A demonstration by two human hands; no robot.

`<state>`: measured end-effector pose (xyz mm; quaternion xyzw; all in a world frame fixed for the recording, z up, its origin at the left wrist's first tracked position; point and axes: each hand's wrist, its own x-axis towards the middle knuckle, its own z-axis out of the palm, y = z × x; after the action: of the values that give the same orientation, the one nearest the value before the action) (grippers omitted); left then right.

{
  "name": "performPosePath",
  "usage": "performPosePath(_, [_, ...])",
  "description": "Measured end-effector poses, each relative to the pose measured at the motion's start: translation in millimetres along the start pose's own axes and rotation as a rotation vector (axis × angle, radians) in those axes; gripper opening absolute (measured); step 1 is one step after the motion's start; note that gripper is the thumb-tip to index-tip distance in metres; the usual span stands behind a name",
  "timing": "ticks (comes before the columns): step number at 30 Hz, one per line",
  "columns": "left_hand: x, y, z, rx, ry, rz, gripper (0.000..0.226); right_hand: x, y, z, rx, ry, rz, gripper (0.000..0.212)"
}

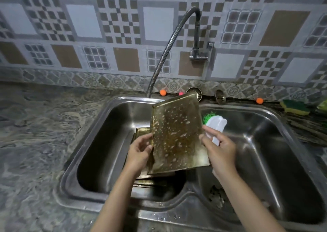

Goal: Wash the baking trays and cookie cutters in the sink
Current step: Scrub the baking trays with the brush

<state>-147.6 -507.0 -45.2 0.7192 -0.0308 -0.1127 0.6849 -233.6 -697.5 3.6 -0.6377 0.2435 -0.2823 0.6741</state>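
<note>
Golden tray: a brass-coloured baking tray (177, 134) is held tilted up over the divider of the steel double sink (99, 194), its face speckled with droplets and suds.
Left hand: the left hand (139, 152) grips the tray's left edge, thumb on the front, fingers curled behind.
Right hand: the right hand (219, 148) is clamped on the white handle of a scrub brush (215, 125) with green bristles, just beside the tray's right edge.
Other trays: more golden trays (141, 131) lie stacked in the left basin, under the raised one.
Tap: a flexible steel faucet (169, 46) arches from the wall down to the sink's back rim.
Counter: a yellow-and-green sponge (294, 107) sits at the sink's back right corner; small orange balls (163, 92) lie along the back edge.
</note>
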Motion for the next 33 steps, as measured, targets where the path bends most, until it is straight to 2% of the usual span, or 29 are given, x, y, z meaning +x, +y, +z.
performPosePath(3, [15,-12,-29,0.093,0.075,-0.022,0.036,9,18,24,-0.036,0.025,0.055,0.017])
performPosePath(7, [43,-36,-55,0.146,0.087,-0.162,0.038,22,31,41,-0.054,0.066,0.099,0.020])
performPosePath(12, [81,-75,-47,0.277,0.163,-0.199,0.037,41,37,45,-0.105,0.103,0.061,0.020])
performPosePath(16, [89,-95,-33,0.339,0.134,-0.257,0.032,44,40,28,-0.146,0.147,0.056,0.019])
performPosePath(19, [87,-103,-26,0.436,0.115,-0.264,0.041,45,42,13,-0.157,0.196,0.074,0.018])
performPosePath(23, [89,-100,-16,0.639,-0.010,-0.276,0.046,45,40,-10,-0.244,0.220,0.097,0.019])
performPosePath(26, [93,-80,0,0.740,0.013,-0.238,0.043,46,38,-32,-0.290,0.234,0.054,0.022])
performPosePath(29, [77,-38,41,0.642,0.036,-0.066,0.047,44,36,-60,-0.370,0.263,0.019,0.024])
performPosePath(31, [58,-12,80,0.581,-0.035,0.101,0.040,41,35,-80,-0.394,0.280,0.028,0.022])
performPosePath(33, [35,-1,121,0.539,-0.201,0.144,0.035,37,34,-99,-0.391,0.284,0.036,0.021])
